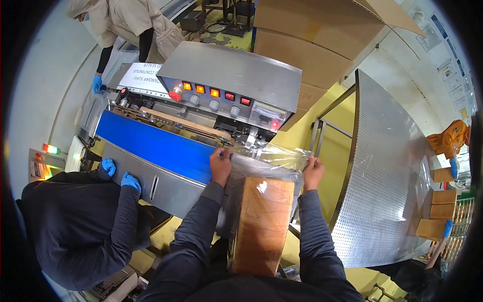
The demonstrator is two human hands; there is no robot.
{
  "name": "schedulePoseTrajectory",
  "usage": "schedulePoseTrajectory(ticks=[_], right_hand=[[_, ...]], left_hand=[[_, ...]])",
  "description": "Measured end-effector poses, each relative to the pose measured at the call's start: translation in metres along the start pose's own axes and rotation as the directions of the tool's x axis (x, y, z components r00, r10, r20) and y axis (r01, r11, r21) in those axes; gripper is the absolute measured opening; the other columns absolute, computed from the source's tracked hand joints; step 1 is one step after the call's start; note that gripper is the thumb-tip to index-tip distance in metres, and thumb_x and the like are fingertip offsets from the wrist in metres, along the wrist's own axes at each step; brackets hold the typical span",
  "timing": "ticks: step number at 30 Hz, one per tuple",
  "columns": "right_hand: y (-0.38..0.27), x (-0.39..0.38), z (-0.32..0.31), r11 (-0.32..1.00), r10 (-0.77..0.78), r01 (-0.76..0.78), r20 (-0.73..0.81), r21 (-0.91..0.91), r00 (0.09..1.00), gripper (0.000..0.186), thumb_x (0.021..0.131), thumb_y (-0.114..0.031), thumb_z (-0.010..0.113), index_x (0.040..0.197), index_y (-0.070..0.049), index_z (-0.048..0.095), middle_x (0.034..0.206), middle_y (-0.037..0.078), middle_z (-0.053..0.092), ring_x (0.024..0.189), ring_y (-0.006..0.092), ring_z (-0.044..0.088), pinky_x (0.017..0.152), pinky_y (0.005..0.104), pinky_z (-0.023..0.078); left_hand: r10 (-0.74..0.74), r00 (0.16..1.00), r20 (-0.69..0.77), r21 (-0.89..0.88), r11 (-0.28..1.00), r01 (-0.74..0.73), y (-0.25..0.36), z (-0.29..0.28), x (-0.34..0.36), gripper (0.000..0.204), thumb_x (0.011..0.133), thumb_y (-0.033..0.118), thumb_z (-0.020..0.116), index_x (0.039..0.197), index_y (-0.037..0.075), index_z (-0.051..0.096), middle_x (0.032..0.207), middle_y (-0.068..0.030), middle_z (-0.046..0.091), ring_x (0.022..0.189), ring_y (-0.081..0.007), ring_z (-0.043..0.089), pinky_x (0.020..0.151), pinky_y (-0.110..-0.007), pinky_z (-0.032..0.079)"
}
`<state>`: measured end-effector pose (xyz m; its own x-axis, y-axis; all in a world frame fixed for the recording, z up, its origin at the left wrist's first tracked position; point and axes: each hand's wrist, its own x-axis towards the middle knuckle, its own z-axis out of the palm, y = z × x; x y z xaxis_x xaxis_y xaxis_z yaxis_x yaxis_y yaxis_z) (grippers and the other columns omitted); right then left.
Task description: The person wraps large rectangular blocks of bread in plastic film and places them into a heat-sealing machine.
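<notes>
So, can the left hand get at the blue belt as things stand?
Probably yes: the blue belt lies right beside the left hand, nothing visible between, though that hand pinches the clear bag.

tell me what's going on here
The person's left hand and right hand pinch the far end of a clear plastic bag, one at each side. A large brown loaf is inside, off the blue belt of the metal machine ahead. A co-worker is at the left.

A machine [231, 68] blocks ahead; right hand [313, 174] has space rightward.
</notes>
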<state>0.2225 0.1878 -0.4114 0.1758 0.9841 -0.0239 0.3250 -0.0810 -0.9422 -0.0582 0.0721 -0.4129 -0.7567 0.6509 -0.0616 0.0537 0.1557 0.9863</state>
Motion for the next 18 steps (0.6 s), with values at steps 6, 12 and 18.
schedulePoseTrajectory(ticks=[6,12,18], right_hand=[[0.007,-0.007,0.006,0.997,-0.055,0.051,-0.067,-0.053,0.996,0.022,0.091,-0.014,0.059,0.077,0.003,0.057,0.067,0.006,0.059,0.064,0.0129,0.052,0.062,0.029,0.042],[0.004,-0.015,0.015,0.989,0.098,-0.079,-0.154,0.125,0.983,0.019,0.09,-0.014,0.06,0.077,-0.001,0.057,0.069,0.002,0.056,0.064,0.0101,0.046,0.06,0.0268,0.039],[0.007,-0.022,0.034,0.994,0.075,-0.063,-0.141,0.088,0.987,0.018,0.09,-0.014,0.059,0.081,0.001,0.057,0.072,0.008,0.059,0.068,0.0147,0.051,0.066,0.0314,0.043]], left_hand=[[-0.024,1.0,0.003,0.055,0.998,0.024,0.003,-0.006,0.001,0.017,0.088,0.011,0.06,0.078,-0.002,0.062,0.068,-0.0067,0.062,0.064,-0.0118,0.054,0.06,-0.029,0.042],[-0.029,0.999,0.015,0.033,0.999,0.028,0.007,-0.004,0.008,0.015,0.088,0.012,0.061,0.079,0.0,0.063,0.066,-0.0031,0.059,0.061,-0.0097,0.05,0.056,-0.028,0.039],[-0.034,0.999,-0.033,0.055,0.998,0.035,-0.006,-0.022,0.026,0.018,0.088,0.013,0.061,0.076,-0.001,0.061,0.056,-0.0023,0.051,0.053,-0.01,0.046,0.049,-0.03,0.036]])
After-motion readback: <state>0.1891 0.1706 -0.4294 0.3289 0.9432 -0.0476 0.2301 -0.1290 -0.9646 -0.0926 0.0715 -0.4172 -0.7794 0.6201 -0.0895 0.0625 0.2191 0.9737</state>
